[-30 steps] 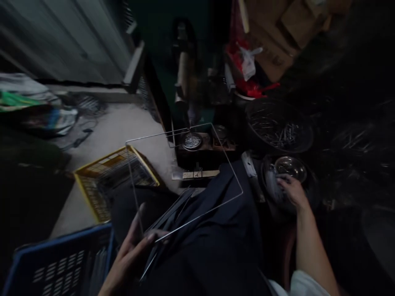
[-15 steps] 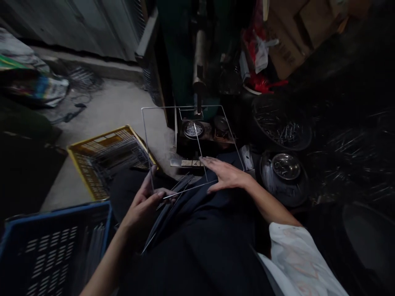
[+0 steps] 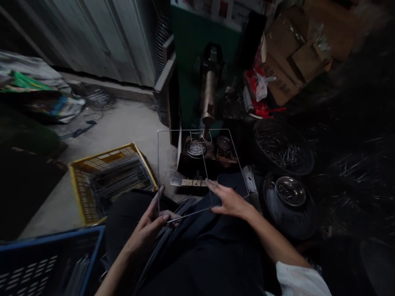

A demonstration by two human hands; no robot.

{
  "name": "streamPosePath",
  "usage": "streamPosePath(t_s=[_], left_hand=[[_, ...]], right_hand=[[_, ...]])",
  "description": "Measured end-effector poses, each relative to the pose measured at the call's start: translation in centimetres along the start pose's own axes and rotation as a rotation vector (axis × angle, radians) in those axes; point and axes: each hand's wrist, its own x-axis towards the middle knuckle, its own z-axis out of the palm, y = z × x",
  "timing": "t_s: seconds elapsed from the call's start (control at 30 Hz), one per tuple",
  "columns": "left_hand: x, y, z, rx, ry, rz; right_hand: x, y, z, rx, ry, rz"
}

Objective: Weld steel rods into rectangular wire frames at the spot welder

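Note:
A rectangular wire frame with a wire across its middle is held out over my lap. My left hand grips its near left corner, the thumb pressing on the near wire and a finger along the side wire. On the right, my right hand holds the near wire at the thumb, its fingers reaching to the middle wire. The frame's far edge lies just at the tip of the thick metal rod of a green machine. A dish of small metal bits sits below that edge.
Loose wires lie on my lap. A yellow crate with wire pieces and a blue crate stand at left. To the right are a dark basin of metal pieces, a steel bowl and cardboard boxes.
The view has tilted upward, so the machine shows more and everything sits lower in the picture. Both hands keep their hold on the wire frame, with little visible shift relative to it.

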Motion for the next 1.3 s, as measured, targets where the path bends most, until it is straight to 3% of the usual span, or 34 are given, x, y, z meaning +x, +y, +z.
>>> streamPosePath(t_s=[0.37, 0.7, 1.3], left_hand=[[-0.3, -0.3, 0.6, -0.057, 0.051, -0.086], [0.3, -0.4, 0.4, -0.064, 0.008, -0.068], [0.8, -0.4, 0.0, -0.077, 0.030, -0.040]], right_hand=[[-1.1, 0.1, 0.8, -0.006, -0.019, 0.080], [-1.3, -0.2, 0.1, 0.017, 0.012, 0.075], [-0.8, -0.3, -0.6, 0.036, 0.040, 0.066]])
